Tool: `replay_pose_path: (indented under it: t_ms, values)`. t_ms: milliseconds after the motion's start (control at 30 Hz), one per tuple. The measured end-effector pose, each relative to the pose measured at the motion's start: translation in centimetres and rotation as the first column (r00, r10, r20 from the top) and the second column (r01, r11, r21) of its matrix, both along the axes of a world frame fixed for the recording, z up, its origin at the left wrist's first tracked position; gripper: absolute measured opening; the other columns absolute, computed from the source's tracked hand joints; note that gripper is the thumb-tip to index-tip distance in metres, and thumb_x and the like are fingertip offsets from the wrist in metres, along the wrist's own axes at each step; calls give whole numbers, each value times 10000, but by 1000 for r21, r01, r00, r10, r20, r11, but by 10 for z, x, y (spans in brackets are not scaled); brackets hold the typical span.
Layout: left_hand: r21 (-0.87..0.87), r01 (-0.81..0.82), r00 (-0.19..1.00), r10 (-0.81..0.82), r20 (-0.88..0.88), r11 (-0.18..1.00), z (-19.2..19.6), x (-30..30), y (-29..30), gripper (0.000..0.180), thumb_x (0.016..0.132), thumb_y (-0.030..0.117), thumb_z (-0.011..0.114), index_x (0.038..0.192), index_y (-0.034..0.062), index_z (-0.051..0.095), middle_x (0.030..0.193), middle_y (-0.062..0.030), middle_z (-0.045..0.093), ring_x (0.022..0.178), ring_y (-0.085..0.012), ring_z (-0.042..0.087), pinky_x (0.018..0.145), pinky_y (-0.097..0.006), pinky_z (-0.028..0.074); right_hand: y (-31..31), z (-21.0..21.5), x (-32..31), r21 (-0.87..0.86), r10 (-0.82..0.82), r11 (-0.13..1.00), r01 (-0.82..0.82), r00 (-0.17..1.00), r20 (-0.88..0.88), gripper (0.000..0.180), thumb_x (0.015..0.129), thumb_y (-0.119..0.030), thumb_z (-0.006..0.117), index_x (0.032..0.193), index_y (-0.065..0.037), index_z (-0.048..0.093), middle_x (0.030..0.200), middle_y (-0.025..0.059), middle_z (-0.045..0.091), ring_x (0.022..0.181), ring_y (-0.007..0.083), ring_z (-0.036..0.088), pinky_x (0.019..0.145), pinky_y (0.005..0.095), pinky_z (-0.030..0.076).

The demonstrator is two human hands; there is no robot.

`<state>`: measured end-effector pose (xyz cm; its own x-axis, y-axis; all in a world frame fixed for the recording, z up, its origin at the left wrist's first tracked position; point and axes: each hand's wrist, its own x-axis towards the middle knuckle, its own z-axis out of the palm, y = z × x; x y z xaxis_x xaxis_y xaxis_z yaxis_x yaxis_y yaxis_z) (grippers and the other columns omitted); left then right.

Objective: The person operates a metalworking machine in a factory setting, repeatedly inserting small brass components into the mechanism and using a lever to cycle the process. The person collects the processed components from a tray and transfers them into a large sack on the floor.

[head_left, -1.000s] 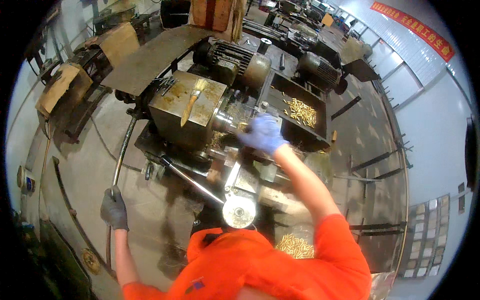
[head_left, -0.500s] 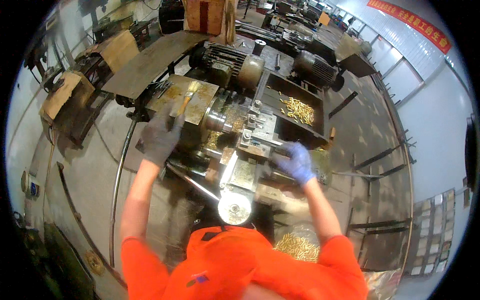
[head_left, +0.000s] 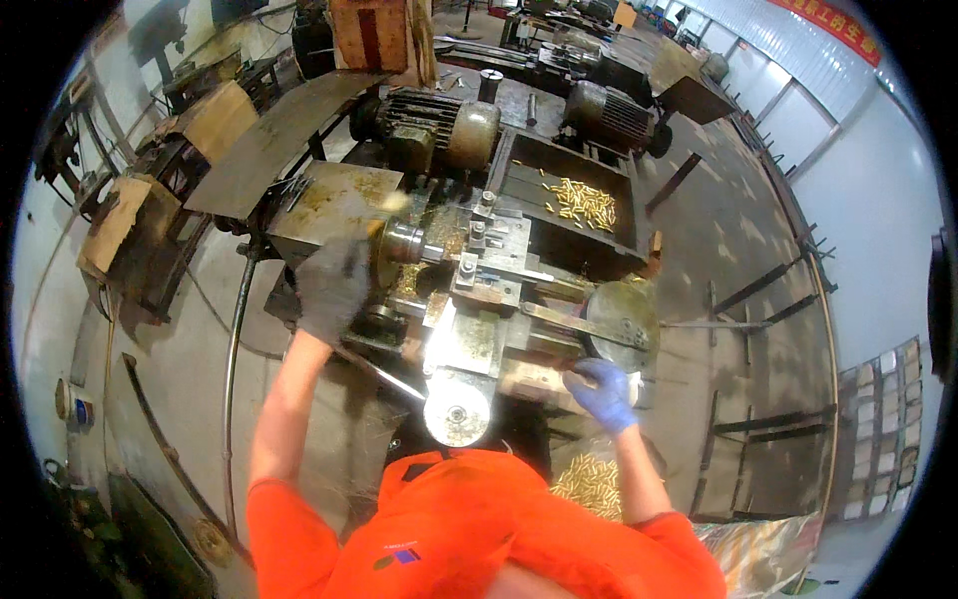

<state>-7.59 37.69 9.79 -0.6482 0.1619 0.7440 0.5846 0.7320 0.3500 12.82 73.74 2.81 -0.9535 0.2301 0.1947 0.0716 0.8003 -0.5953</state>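
Observation:
My left hand (head_left: 334,290), in a dark grey glove, is closed on a brush (head_left: 387,206) with pale bristles. The brush is blurred beside the round metal chuck (head_left: 404,243) of a small lathe. Right of the chuck stands the tool post (head_left: 469,268), with bolts on top. My right hand (head_left: 604,392), in a blue glove, is at the right front of the machine, below a flat metal lever (head_left: 574,321). Its fingers are curled in; whatever they hold, if anything, is hidden. A round white handwheel (head_left: 457,413) is nearest my body.
A metal tray (head_left: 639,215) behind the tool post holds small brass pieces (head_left: 584,203). More brass pieces (head_left: 591,485) lie in a heap below my right forearm. Two electric motors (head_left: 474,135) (head_left: 607,115) stand at the back. Metal bars (head_left: 768,292) stick out at right.
My right hand has moved back toward my body, away from the tool post area. My left hand has carried the brush from the metal plate down and right, to the chuck.

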Motion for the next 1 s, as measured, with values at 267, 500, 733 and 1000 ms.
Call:
replay_pose_path:
  t_ms: [267, 500, 733, 1000]
  values:
    - [-282, 167, 978, -122, 172, 945, -24, -38, 91, 104, 761, 116, 604, 862, 98, 624, 745, -133, 601, 709, -328, 590, 615, -409, 477, -12, -3, 3, 35, 82, 996, -79, 995, -63, 251, 694, -270, 732, 794, -44, 687, 827, 120, 664, 777, 276, 619, 723, 359, 495]
    - [-468, 221, 920, -24, 390, 856, -29, -36, 89, 87, 751, 175, 613, 745, 88, 624, 720, -160, 597, 696, -375, 583, 604, -465, 464, 5, -18, 27, -11, 31, 999, -31, 998, -63, 225, 678, -253, 746, 768, -56, 683, 796, 109, 667, 743, 272, 625, 710, 345, 490]
    - [-309, 219, 962, -151, 229, 926, 10, -58, 99, 116, 709, 98, 576, 795, 106, 653, 761, -150, 611, 762, -325, 602, 663, -419, 483, 5, -11, 38, -18, -18, 1000, 17, 996, -82, 215, 683, -242, 740, 764, -52, 684, 773, 110, 665, 743, 263, 628, 703, 340, 489]
    - [-317, 151, 974, -87, 210, 936, -9, -94, 107, 246, 713, 77, 585, 946, 100, 663, 829, -159, 614, 813, -338, 590, 737, -420, 476, 9, -20, 62, -119, -165, 977, 179, 979, 116, 268, 698, -283, 732, 808, -41, 694, 774, 122, 665, 723, 260, 628, 689, 332, 497]
